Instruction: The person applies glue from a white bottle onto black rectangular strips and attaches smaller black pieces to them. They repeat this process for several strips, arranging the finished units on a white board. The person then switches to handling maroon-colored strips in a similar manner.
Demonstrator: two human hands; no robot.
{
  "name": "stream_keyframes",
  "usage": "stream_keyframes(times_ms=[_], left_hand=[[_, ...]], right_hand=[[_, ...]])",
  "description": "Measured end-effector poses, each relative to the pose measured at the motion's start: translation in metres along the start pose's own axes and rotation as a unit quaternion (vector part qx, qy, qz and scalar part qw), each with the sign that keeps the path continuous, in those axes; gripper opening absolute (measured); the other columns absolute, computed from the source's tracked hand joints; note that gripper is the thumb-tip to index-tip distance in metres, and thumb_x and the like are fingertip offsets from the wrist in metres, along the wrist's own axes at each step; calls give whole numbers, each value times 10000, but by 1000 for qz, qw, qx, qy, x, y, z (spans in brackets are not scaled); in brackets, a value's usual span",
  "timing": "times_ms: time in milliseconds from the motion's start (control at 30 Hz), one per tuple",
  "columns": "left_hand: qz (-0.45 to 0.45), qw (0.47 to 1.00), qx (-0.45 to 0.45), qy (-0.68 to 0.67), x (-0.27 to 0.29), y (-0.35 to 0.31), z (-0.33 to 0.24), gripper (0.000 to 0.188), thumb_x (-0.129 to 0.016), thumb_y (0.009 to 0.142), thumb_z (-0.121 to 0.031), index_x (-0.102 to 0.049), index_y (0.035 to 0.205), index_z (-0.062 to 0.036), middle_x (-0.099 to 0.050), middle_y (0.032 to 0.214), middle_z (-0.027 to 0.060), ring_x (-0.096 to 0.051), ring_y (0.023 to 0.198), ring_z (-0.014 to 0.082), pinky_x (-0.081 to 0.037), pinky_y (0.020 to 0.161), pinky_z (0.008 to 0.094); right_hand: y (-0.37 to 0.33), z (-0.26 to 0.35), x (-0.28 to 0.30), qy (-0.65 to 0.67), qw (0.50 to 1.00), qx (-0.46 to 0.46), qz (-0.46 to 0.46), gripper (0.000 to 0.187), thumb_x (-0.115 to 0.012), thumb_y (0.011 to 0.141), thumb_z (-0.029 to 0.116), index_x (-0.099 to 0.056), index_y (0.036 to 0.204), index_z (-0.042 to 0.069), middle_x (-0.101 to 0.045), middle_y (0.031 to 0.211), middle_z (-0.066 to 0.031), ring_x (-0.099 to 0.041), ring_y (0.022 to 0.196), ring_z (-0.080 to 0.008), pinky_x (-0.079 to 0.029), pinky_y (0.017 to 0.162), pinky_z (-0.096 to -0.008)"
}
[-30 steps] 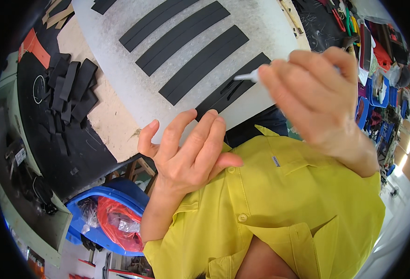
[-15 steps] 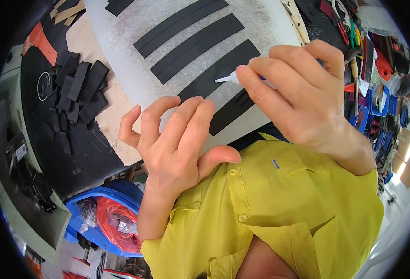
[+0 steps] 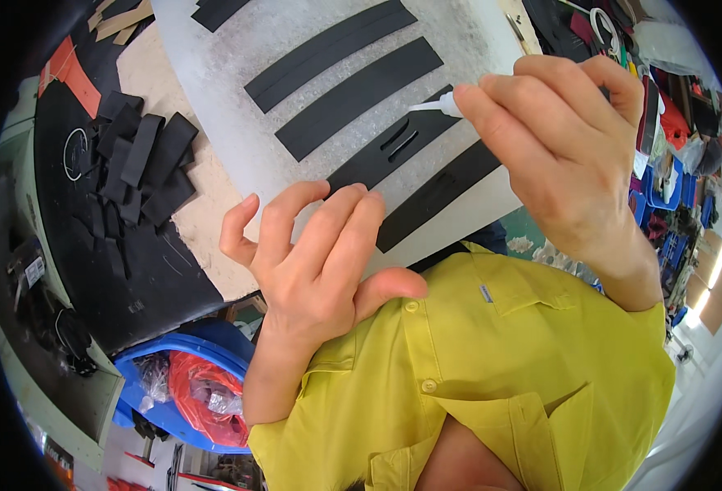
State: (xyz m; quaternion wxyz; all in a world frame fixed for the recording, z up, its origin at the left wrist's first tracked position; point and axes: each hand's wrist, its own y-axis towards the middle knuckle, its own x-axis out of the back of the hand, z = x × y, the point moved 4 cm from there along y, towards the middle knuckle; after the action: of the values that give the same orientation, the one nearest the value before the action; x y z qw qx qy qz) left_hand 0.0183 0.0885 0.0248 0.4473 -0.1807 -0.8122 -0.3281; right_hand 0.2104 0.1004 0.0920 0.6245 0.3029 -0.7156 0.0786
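My right hand (image 3: 553,151) is closed round a glue bottle; its white tapered nozzle (image 3: 436,105) sticks out past the fingertips, and the body is mostly hidden in the fingers. The nozzle tip is at the far edge of a black strip (image 3: 365,161), which bears two shiny wet streaks side by side. With fingers spread, my left hand (image 3: 316,270) rests its fingertips at the near left end of that strip. Closer to me lies another black strip (image 3: 438,196). Farther off are two more, a middle strip (image 3: 361,98) and a slightly curved one (image 3: 332,56).
The strips lie on a whitish, smeared sheet (image 3: 213,82) over a beige board (image 3: 205,233). A heap of black pieces (image 3: 140,155) sits left on the black tabletop (image 3: 156,286). Below stands a blue bin (image 3: 144,352) with a red bag (image 3: 193,385). Tools clutter the right.
My right hand has moved right and away from the middle of the strip, nozzle included. Two wet streaks now show there. My left hand and the sheet with its strips have shifted slightly.
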Motion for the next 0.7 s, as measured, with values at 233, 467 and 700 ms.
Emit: stream_keyframes(times_ms=[233, 467, 700], left_hand=[[-18, 999, 17, 36, 1, 21, 16, 700, -382, 975, -701, -718, 1046, -91, -732, 1028, 13, -643, 978, 241, -304, 1010, 432], [-20, 998, 31, 50, -5, 21, 20, 661, -389, 989, -676, -717, 1045, -105, -732, 1012, 4, -644, 990, 230, -286, 1029, 436], [-12, 999, 32, 37, -3, 23, 22, 662, -400, 980, -683, -715, 1046, -105, -732, 1009, 8, -643, 988, 238, -293, 1024, 436]], right_hand=[[10, -6, -32, 15, 989, 81, -125, 340, -659, 644, 174, -729, 953, 49, -674, 916, -9, -642, 866, -190, -378, 810, -346], [26, -5, -11, 19, 1000, 9, 3, 331, -663, 658, 176, -721, 963, 63, -664, 915, 2, -644, 877, -177, -374, 823, -350], [36, -12, -15, 3, 1000, 0, 19, 298, -677, 664, 127, -719, 953, 65, -662, 895, 17, -644, 865, -172, -379, 819, -345]])
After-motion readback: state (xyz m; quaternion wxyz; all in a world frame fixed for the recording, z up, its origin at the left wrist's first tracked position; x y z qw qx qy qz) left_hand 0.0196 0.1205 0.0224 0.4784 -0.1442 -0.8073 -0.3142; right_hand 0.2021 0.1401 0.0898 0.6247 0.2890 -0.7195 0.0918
